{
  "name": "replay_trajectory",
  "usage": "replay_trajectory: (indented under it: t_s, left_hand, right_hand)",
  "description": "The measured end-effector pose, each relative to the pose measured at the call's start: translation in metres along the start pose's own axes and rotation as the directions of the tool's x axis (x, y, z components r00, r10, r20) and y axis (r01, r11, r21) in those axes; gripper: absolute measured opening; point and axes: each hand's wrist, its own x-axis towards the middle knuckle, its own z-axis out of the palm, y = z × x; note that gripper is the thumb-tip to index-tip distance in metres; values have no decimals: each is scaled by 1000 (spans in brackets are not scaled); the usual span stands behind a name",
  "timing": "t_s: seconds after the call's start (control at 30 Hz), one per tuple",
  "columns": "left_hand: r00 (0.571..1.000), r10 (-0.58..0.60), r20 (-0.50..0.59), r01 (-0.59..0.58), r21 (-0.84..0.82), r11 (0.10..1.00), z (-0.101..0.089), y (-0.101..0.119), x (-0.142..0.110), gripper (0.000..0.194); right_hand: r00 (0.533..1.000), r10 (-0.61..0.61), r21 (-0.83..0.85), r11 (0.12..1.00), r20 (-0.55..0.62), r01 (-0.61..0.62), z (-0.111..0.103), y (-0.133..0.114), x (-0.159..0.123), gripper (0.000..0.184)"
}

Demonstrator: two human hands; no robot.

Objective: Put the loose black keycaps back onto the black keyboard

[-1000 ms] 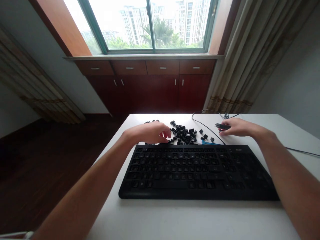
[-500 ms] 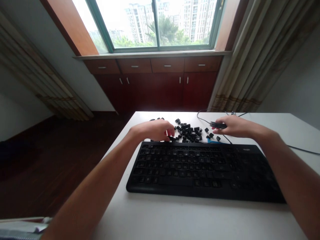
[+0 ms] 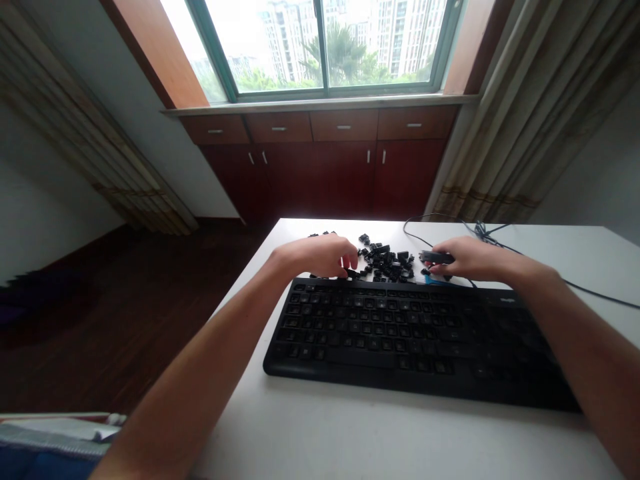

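A black keyboard (image 3: 415,337) lies on the white table (image 3: 380,433) in front of me. Behind it is a pile of loose black keycaps (image 3: 385,260). My left hand (image 3: 315,257) rests curled at the pile's left edge, its fingertips down among the keycaps; what they pinch is hidden. My right hand (image 3: 463,259) is closed on a long black keycap (image 3: 434,256) at the pile's right side. A small blue tool (image 3: 435,281) lies just under that hand.
A black cable (image 3: 575,285) runs across the table's far right. Beyond the table stand a dark wooden cabinet (image 3: 330,167) under a window, and curtains (image 3: 520,113) on the right. Something blue and white (image 3: 50,443) shows at the lower left.
My right hand has carried the long keycap leftward toward the pile. The left hand stays at the pile's left edge. The camera has turned, shifting the scene to the right.
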Motion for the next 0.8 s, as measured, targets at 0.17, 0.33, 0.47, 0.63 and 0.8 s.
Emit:
replay_trajectory:
  t_s: [0.17,0.33,0.47,0.63,0.8]
  left_hand:
    - [1000,-11,11,11,20,1000,-1,3,-1,30]
    - [1000,-2,10,2,27,1000,0,4,-1,28]
    - [1000,-2,10,2,36,999,0,5,-1,28]
    - [1000,-4,9,4,39,999,0,6,-1,29]
    - [1000,-8,7,8,48,999,0,5,-1,30]
  right_hand:
    - [1000,-14,-22,1000,11,14,0,1,0,32]
    - [1000,-3,-19,1000,24,4,1,0,-1,30]
    - [999,12,-20,1000,30,-12,0,-2,-1,29]
    - [1000,9,-23,1000,22,-8,0,-2,-1,30]
    - [1000,-7,-19,1000,25,7,1,-1,0,28]
